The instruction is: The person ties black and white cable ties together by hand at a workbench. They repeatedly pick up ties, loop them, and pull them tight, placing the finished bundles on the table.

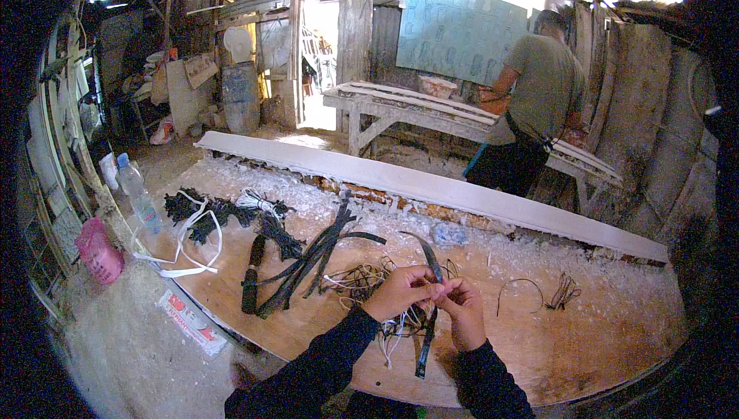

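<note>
A long, narrow dark strip (425,350) runs between my hands, one end curving up and away over the table, the other hanging toward me. My left hand (402,293) pinches at the strip's middle, fingers closed. Against it, fingertips touching, my right hand (464,313) is closed in a pinch too; whether a thin cord is also between the fingers is too small to tell. Under and beside my hands lie tangled thin dark cords (356,280) and some white string (391,346). To the left are several loose dark strips (312,261) and a black rod-like piece (252,274).
Bundled black strips (202,219), a white band loop (185,271) and a clear bottle (138,192) stand or lie left. Small cord coils (564,293) lie right. A long white board (431,188) borders the table's far side. Beyond it, a person (539,84) stands at a bench (369,102).
</note>
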`<state>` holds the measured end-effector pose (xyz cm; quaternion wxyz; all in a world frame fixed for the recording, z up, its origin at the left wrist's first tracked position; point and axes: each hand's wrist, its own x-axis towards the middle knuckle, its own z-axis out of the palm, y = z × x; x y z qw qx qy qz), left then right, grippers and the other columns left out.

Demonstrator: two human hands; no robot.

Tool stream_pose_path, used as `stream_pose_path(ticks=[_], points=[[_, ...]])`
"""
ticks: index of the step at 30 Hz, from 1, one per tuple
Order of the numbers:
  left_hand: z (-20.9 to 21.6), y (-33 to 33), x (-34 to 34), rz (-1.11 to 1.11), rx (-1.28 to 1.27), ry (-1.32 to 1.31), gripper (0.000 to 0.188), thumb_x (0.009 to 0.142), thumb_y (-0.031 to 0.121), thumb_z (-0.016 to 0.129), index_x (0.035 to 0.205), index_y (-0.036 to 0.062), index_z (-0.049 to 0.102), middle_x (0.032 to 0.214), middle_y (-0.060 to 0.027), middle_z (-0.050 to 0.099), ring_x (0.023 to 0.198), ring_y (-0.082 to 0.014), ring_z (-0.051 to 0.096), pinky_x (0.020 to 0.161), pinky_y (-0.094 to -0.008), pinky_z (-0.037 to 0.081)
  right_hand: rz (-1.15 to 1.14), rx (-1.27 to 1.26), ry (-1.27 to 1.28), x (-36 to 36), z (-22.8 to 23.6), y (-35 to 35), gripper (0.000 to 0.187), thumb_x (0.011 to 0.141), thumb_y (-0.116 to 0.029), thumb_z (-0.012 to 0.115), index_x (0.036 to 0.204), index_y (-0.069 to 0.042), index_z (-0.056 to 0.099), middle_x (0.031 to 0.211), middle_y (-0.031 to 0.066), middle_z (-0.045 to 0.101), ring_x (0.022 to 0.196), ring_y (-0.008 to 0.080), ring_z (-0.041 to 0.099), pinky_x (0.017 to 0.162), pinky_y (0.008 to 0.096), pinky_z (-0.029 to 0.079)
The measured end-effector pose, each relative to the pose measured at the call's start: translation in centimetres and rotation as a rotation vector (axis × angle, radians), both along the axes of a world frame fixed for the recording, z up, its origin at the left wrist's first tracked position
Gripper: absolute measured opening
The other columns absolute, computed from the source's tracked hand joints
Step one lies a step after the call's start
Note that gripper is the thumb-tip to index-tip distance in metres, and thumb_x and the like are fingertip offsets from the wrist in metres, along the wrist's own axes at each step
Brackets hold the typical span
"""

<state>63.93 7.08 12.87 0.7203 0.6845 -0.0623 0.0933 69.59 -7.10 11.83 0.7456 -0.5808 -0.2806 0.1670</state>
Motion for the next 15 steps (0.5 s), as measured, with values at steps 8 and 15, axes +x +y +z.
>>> stream_pose_path(ticks=[8, 15], points=[[-0.14, 0.47, 0.62, -0.032, -0.059, 0.035, 0.018, 0.081, 0.020, 0.058, 0.088, 0.0035, 0.055, 0.075, -0.0016, 0.056, 0.064, -0.0097, 0.055, 0.055, -0.0229, 0.050, 0.007, 0.046, 0.027, -0.02, 0.45, 0.40, 0.010, 0.076, 0.000, 0.059, 0.079, -0.006, 0.051, 0.076, 0.0008, 0.057, 0.073, 0.0099, 0.054, 0.070, 0.0229, 0.043], [-0.11, 0.38, 0.59, -0.004, -0.055, -0.003, 0.019, 0.081, 0.019, 0.059, 0.088, 0.0026, 0.055, 0.074, -0.0010, 0.056, 0.065, -0.0084, 0.055, 0.053, -0.0207, 0.048, -0.025, 0.024, 0.005, -0.20, 0.53, 0.42, 0.010, 0.076, 0.000, 0.059, 0.079, -0.006, 0.052, 0.076, 0.0018, 0.058, 0.072, 0.0100, 0.055, 0.068, 0.0224, 0.043]])
